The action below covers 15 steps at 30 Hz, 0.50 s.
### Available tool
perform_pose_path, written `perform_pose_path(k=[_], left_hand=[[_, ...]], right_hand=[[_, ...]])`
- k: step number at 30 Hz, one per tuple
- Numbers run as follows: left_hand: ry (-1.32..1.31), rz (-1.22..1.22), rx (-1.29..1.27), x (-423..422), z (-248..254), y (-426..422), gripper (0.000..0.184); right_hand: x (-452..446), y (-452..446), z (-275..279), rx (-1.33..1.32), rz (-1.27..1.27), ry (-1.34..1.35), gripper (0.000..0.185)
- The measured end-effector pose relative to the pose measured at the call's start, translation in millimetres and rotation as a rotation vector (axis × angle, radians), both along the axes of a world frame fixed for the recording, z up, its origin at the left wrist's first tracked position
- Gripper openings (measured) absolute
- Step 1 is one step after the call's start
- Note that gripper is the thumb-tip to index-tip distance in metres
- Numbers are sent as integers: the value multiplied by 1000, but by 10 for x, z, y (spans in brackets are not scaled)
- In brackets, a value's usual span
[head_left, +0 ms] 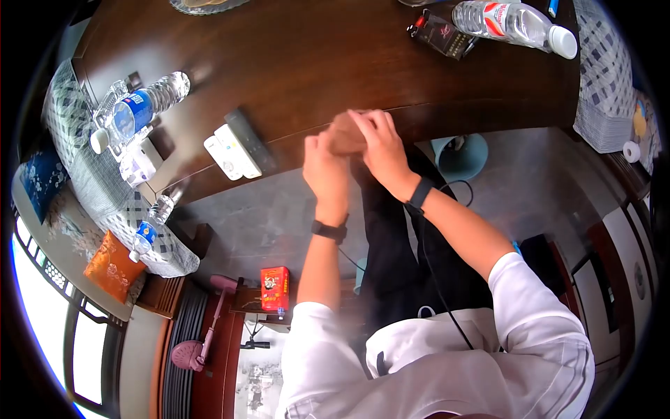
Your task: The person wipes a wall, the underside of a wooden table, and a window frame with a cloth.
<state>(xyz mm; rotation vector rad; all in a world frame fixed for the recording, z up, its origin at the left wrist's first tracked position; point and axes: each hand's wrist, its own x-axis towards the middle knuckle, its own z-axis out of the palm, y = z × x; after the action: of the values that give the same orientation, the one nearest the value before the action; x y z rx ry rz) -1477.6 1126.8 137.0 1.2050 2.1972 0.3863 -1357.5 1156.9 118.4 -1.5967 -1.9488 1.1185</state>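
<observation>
Near the front edge of the dark wooden table, my two hands are raised close together. Between them is a small brown, flat-looking thing, blurred, so its kind cannot be made out. My left hand is closed on its left side. My right hand grips it from the right, thumb and fingers pressed at its upper edge. Each wrist wears a black band with a thin cable. Left of my hands, a white remote control and a dark grey one lie side by side on the table.
Plastic water bottles lie at the left and far right, the latter beside a dark pack. Below the table edge stands a light-blue bin. A red box and an orange cushion are lower left.
</observation>
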Motion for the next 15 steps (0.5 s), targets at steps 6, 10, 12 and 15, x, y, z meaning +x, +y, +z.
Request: perform_pose_path(k=[6, 10, 12, 15], left_hand=[[158, -103, 17, -404, -138, 785, 38], [151, -99, 123, -515, -230, 1230, 33], [107, -85, 146, -523, -271, 1314, 29], [74, -52, 199, -474, -305, 1289, 26]], right_hand=[[-451, 737, -211, 165, -61, 10, 52], [-524, 1234, -328, 287, -56, 2, 50], [-493, 1327, -346, 281, -32, -7, 49], [-402, 1310, -310, 227, 4, 9, 48]])
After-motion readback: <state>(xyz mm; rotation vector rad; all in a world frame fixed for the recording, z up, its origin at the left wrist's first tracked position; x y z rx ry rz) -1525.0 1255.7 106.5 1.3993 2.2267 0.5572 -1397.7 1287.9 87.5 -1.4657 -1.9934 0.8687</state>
